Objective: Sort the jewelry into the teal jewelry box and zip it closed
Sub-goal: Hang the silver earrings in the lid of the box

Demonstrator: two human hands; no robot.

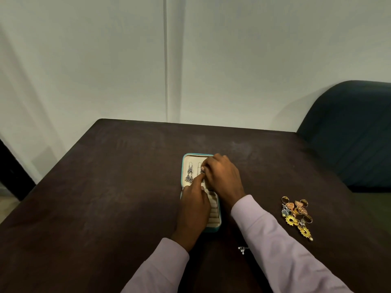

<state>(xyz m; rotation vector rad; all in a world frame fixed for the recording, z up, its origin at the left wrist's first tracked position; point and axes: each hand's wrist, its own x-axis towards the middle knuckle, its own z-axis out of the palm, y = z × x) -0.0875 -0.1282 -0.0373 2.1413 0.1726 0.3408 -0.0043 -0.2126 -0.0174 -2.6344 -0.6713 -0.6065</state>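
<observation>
**Inspector:** Where does the jewelry box point(214, 226) stand?

**Assistant:** Near the middle of the dark table point(105, 187), lying open; teal outside, cream lining inside. The far half is the lid; one silver dangling earring point(189, 174) hangs on its lining at the left; a second silver earring point(201, 169) hangs just beside it, partly hidden by fingers. The near half shows cream ring rolls point(213, 212) along its right side; the rest is covered by the left hand.

**Inspector:** State of the hands?

**Assistant:** The left hand point(193, 205) lies over the near half, its forefinger stretched up to the second earring, the other fingers curled; whether it pinches anything, I cannot tell. The right hand point(222, 176) reaches over the lid's right side; its curled fingertips meet at the second earring and appear to pinch it, though the contact itself is too small to confirm. Both arms wear pale pink sleeves point(275, 240).

**Inspector:** What remains outside the box?

**Assistant:** A heap of jewelry point(296, 216) lies well to the right of the box; gold rings, rose-coloured pieces, yellow sun-shaped earrings, a small silver item. One small silver piece point(242, 249) lies alone near the front edge, between the two sleeves.

**Inspector:** Surroundings?

**Assistant:** A dark chair point(349, 134) stands at the table's far right corner; a pale wall point(105, 60) rises behind.
</observation>
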